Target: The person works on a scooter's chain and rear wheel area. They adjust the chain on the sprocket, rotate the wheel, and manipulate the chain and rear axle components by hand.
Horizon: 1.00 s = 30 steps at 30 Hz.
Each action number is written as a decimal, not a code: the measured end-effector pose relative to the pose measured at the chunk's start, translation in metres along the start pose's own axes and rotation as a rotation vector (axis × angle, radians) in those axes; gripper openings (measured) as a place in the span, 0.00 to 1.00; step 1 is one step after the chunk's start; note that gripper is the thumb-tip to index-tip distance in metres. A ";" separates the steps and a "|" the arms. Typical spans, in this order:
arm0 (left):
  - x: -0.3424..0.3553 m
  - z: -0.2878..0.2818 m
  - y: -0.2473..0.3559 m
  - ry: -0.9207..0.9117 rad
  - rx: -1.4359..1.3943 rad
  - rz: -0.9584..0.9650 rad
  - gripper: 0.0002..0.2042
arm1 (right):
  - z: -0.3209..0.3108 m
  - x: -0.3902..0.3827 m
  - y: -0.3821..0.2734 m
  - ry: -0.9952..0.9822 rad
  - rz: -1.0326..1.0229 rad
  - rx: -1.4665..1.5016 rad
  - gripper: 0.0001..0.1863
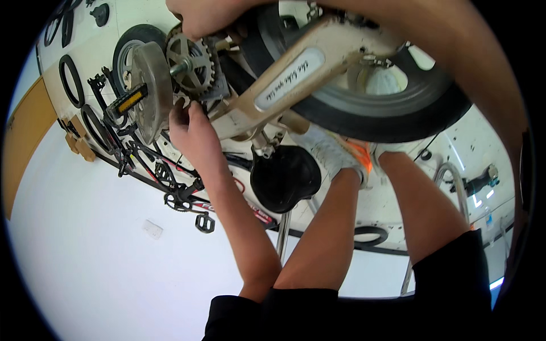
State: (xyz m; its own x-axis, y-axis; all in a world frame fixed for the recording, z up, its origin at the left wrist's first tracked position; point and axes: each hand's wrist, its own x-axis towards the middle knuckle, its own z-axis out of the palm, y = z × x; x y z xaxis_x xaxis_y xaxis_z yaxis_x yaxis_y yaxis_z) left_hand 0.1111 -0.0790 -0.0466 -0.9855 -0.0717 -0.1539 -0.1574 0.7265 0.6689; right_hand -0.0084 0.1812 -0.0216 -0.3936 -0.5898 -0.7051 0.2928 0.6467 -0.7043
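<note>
Wall: white, spreading through eight o'clock.
Beige bicycle frame: the piece we are working at, running from eleven to one o'clock.
Black-and-red bicycle: lying behind our left forearm, at eight to nine o'clock.
Big wheel: black-tyred, at one to two o'clock; our right forearm crosses in front and hides part.
Loose tyres: one at ten o'clock, a smaller-looking one at four.
Clear round cover: at ten o'clock, standing just left of our left fingers and crowding that side.
Saddle: black, near mid-view, just right of our left forearm.
Power tool: at three o'clock, well apart.
Chainring: toothed metal, at eleven o'clock.
Right hand: curled by its top; fingers mostly hidden, so we cannot tell its grip.
Left hand: fingers bent together at its lower edge; we cannot tell what they pinch.
Pedal: yellow-striped, in front of the cover.
</note>
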 end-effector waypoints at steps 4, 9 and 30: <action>0.009 -0.011 0.023 -0.344 0.414 -0.025 0.20 | 0.070 0.041 0.032 1.020 -0.409 -0.216 0.17; 0.011 -0.046 0.001 -0.449 0.568 0.220 0.18 | 0.089 -0.004 0.017 0.785 -0.298 -0.051 0.14; -0.032 -0.001 0.021 -0.220 0.900 0.337 0.08 | 0.100 -0.013 0.022 0.813 -0.281 -0.099 0.18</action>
State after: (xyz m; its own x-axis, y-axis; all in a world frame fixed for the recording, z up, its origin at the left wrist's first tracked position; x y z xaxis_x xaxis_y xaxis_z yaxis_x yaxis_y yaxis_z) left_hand 0.1391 -0.0627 -0.0268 -0.9216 0.2972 -0.2496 0.3269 0.9411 -0.0864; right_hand 0.0905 0.1552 -0.0360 -0.9522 -0.2296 -0.2015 0.0284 0.5903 -0.8067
